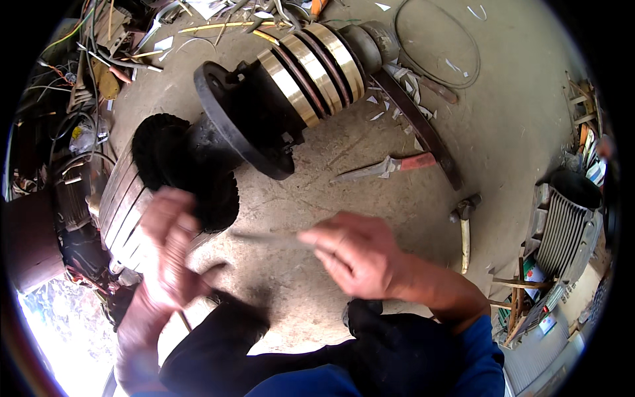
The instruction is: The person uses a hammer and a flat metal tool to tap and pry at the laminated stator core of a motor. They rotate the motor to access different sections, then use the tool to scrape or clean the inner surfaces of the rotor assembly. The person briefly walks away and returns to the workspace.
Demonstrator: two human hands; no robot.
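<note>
My right hand is closed round a thin, flat, grey blade-like tool, which points left and is blurred by motion. My left hand is raised in front of the wound core of a large rotor. Its fingers are smeared, so whether it holds anything cannot be told. The rotor's shaft lies across the floor, with a dark round flange and shiny brass slip rings parted by dark red-brown bands. Black windings ring the core's end.
On the floor right of the rotor lie a knife with a red-wrapped handle, a long dark flat bar and a hammer. White scraps and a looped cable lie farther off. Cluttered wires edge the left; a finned motor housing stands at right.
</note>
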